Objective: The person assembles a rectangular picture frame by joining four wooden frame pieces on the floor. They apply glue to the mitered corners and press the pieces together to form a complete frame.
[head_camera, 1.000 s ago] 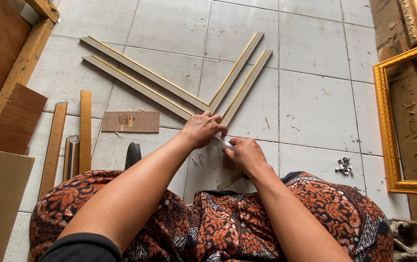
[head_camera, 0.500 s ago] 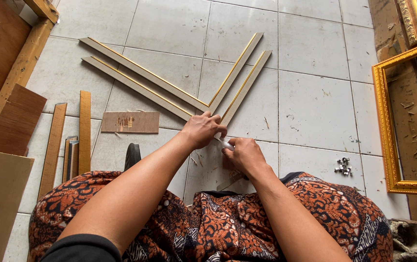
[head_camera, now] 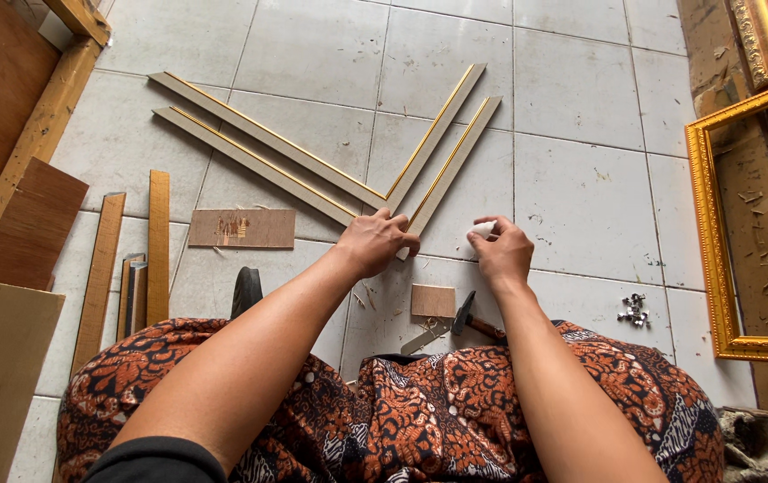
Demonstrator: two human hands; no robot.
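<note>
Nearest the camera, a patterned orange-and-black cloth (head_camera: 455, 420) covers the person's lap. Just beyond its edge on the tiled floor (head_camera: 581, 179) lie a hammer (head_camera: 466, 315), a small square wood block (head_camera: 433, 300) and a flat metal piece (head_camera: 421, 340); a cluster of small metal fittings (head_camera: 634, 309) sits well to the right.

The left hand (head_camera: 377, 243) rests palm down, fingers curled together, pressing on the near ends of the frame mouldings (head_camera: 357, 183) where the strips meet at a corner. The right hand (head_camera: 500, 250) is just beside it, apart from the mouldings, fingertips pinched on a small white object (head_camera: 482, 230); what it is cannot be told.

The mouldings, grey with gold edging, spread in a V away from the left hand: two strips run far-left, two far-right. Left of them lie a thin brown board piece (head_camera: 242, 228) and upright wood slats (head_camera: 158, 246). A gold picture frame (head_camera: 715, 241) stands at the right edge.
</note>
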